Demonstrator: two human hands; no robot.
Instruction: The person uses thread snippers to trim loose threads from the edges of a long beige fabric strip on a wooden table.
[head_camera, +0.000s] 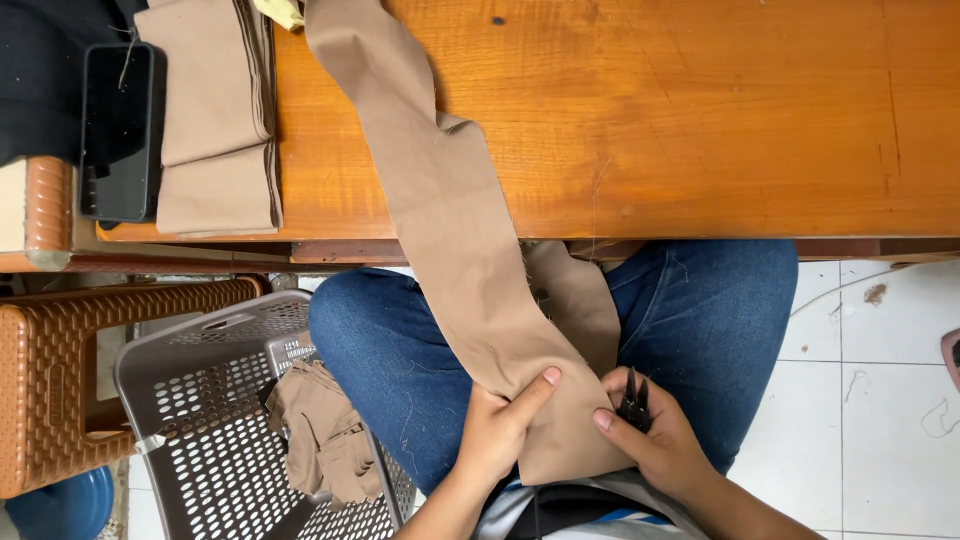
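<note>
The person wore blue denim jeans (400, 350), flecked with loose pale threads over the thighs. Above the jeans a grey top (590, 500) with a blue and white stripe showed. Both forearms were bare, without sleeves.

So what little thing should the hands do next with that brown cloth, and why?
Probably slide the left hand along the tan cloth strip to find a loose thread. The right hand already holds small black snips at the cloth's edge, and most of the strip trails up over the wooden table.
</note>
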